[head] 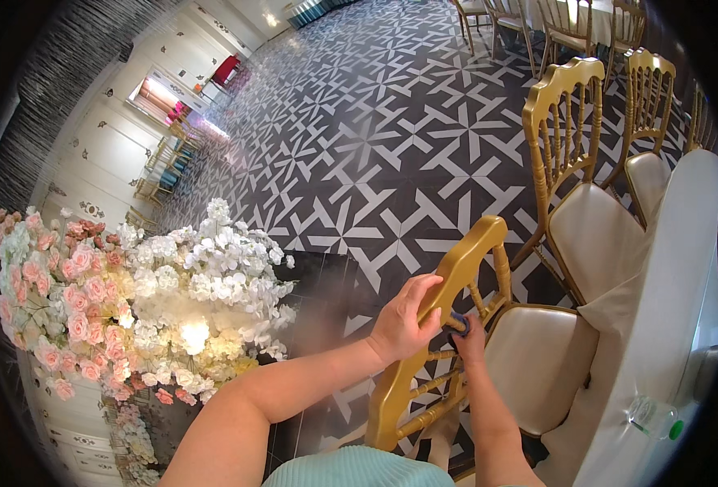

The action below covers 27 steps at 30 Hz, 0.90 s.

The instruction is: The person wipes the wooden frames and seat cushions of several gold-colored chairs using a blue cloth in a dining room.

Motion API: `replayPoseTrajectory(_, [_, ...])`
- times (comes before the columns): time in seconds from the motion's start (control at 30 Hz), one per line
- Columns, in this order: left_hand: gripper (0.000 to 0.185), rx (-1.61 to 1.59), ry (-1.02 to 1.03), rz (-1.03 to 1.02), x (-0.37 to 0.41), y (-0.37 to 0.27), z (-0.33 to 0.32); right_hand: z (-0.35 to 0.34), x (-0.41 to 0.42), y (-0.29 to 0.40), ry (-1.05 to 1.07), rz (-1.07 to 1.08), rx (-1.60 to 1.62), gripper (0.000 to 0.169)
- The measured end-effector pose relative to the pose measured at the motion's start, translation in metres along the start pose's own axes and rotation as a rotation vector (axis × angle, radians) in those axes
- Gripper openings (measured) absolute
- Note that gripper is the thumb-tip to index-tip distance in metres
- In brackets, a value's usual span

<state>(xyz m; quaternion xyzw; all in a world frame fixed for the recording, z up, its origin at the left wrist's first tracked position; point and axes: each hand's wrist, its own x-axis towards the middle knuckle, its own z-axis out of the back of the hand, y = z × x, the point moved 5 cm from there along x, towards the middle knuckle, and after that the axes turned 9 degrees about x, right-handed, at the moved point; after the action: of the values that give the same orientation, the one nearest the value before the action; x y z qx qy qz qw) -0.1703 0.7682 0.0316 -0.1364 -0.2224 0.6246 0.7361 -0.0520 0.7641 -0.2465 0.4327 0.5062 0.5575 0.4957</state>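
A gold chair with a cream padded seat stands close before me, its back nearest my body. My left hand grips the gold top rail, fingers over its far edge and thumb on the near side. Lower, on the seat side of the backrest, my right hand is closed around a turned spindle with something blue, apparently a cloth, wrapped against it. The backrest and the hand itself hide part of the blue item and the fingers.
A table with a white cloth runs along the right, bearing a clear plastic bottle with a green cap. More gold chairs stand beside it. A large arrangement of pink and white flowers stands at left. The floor is patterned black and white.
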Motion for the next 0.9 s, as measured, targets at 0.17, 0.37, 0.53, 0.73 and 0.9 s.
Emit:
replayPoseTrajectory(0.17, [0.045,-0.054,-0.014,-0.005,0.001,-0.003,0.003,0.004,-0.002,-0.039,-0.008,-0.028,-0.103,0.036])
replayPoseTrajectory(0.37, [0.044,-0.036,-0.011,0.012,-0.003,0.001,0.000,-0.002,0.004,0.040,0.004,-0.003,0.020,0.034])
replayPoseTrajectory(0.53, [0.045,0.019,0.013,-0.007,-0.002,0.006,-0.007,-0.008,0.008,0.129,0.017,0.100,0.208,0.044])
replayPoseTrajectory(0.73, [0.046,-0.022,0.004,0.014,0.000,0.004,-0.004,0.020,-0.005,0.183,-0.050,0.402,-0.023,0.053])
replayPoseTrajectory(0.9, [0.046,-0.027,-0.010,-0.005,-0.003,0.003,-0.001,0.054,-0.041,0.180,0.001,0.103,0.250,0.047])
